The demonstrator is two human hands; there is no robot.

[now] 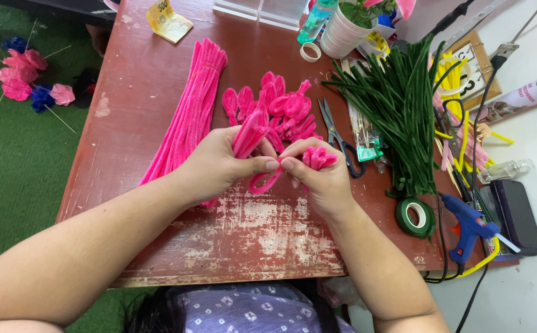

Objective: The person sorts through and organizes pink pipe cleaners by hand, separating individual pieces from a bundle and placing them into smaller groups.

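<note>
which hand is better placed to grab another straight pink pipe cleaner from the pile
Left, probably. The left hand sits right beside the pile of straight pink pipe cleaners, while the right hand is farther off, nearer the scissors.

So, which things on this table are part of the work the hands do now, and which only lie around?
In use:
- left hand and right hand, bending a pink pipe cleaner
- bundle of straight pink pipe cleaners
- pile of folded pink loops

Lying about:
- scissors
- green pipe cleaners
- green tape roll
- blue glue gun
- white pot
</note>
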